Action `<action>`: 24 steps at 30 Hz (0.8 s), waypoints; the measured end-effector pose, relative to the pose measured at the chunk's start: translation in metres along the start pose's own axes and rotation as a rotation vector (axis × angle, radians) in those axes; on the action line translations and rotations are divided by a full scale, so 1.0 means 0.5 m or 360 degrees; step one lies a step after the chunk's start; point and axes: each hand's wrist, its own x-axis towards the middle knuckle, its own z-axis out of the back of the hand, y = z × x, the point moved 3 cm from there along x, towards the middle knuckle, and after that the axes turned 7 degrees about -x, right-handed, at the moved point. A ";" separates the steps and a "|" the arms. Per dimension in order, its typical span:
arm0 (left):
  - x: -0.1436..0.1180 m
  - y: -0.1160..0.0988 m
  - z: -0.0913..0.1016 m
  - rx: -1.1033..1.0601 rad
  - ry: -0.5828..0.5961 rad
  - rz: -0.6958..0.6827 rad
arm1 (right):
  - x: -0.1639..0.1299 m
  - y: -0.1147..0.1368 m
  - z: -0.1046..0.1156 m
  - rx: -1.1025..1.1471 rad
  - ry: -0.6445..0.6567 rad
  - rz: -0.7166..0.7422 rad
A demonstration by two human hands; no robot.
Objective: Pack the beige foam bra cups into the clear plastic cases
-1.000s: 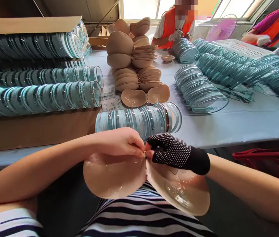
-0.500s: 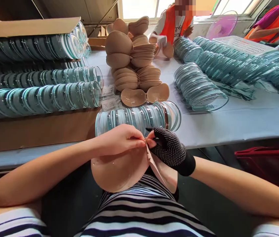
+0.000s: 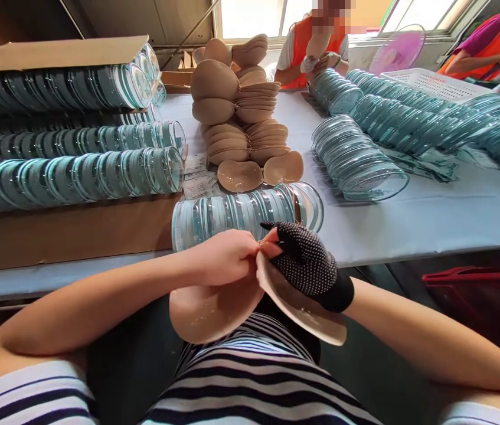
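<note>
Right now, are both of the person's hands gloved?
No: only the right hand wears a black dotted glove, while the left hand is bare, both pinching the beige silicone bra cups.

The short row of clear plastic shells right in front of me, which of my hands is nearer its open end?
Right. The gloved right hand sits just below the row's open end; the bare left hand is lower and further left, under its middle.

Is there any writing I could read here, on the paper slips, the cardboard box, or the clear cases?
Nothing can be read.
Paper slips beside the stacked beige cups: printed lines, too small and blurred.
Cardboard box: no print visible.
Clear cases: no labels visible.
Cup pair held by left hand and gloved right hand: unmarked.
</note>
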 end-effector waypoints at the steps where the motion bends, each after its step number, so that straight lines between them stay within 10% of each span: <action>1: 0.000 0.000 0.005 -0.0139 0.0023 0.0040 | 0.008 -0.003 0.011 0.0005 -0.0029 -0.0020; 9: -0.011 -0.018 0.022 -0.1031 0.0207 0.0163 | 0.079 -0.017 0.079 0.0045 0.0291 0.0010; 17: -0.013 -0.063 0.080 -0.0646 0.0181 0.0400 | 0.043 0.033 0.063 0.0624 0.1067 -0.0319; 24: -0.007 -0.090 0.117 -0.0568 0.0338 0.0259 | 0.082 0.049 0.086 0.0401 0.0938 0.0341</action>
